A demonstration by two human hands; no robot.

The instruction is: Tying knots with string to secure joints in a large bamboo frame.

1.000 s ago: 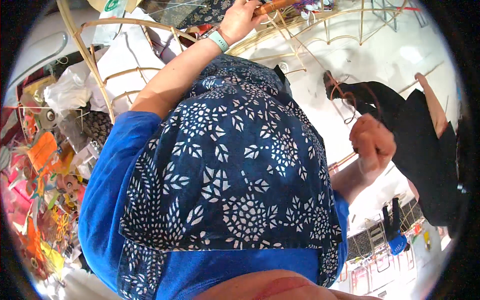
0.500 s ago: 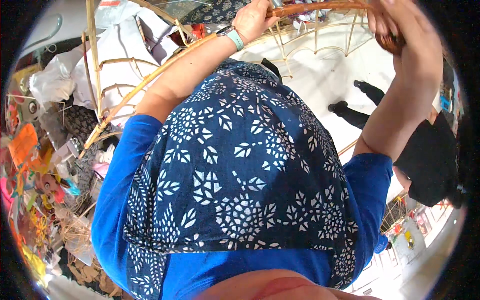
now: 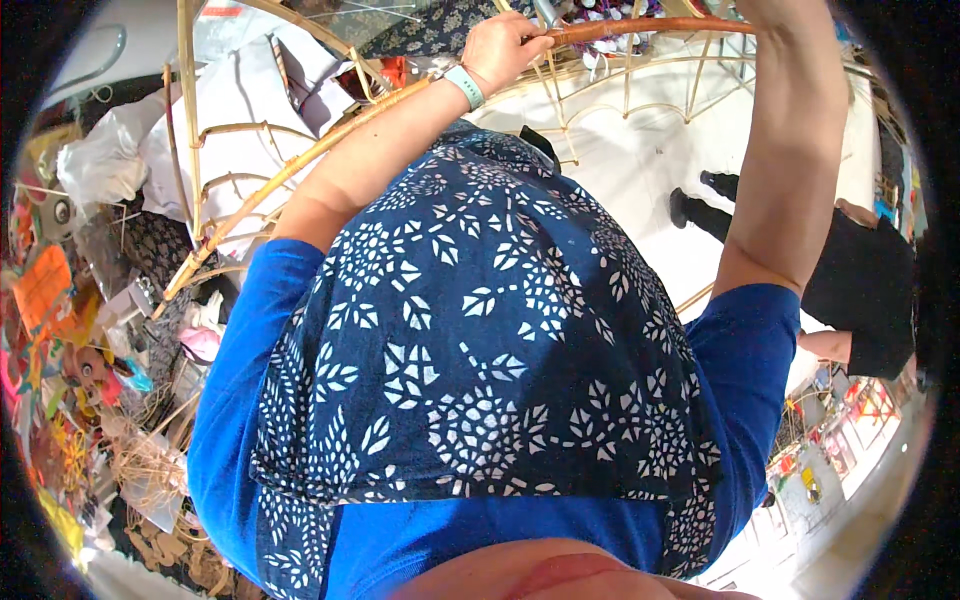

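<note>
Nearest: your apron (image 3: 470, 330), dark blue with a white print, over a blue shirt (image 3: 745, 345). Left hand (image 3: 510, 45): grip closed around a reddish-brown cane strip (image 3: 640, 25) at the top of the view. Right hand: past the top edge, grip cannot be told. Beyond: bamboo frame (image 3: 620, 85), white floor (image 3: 640, 170), another person in black (image 3: 860, 290).
</note>
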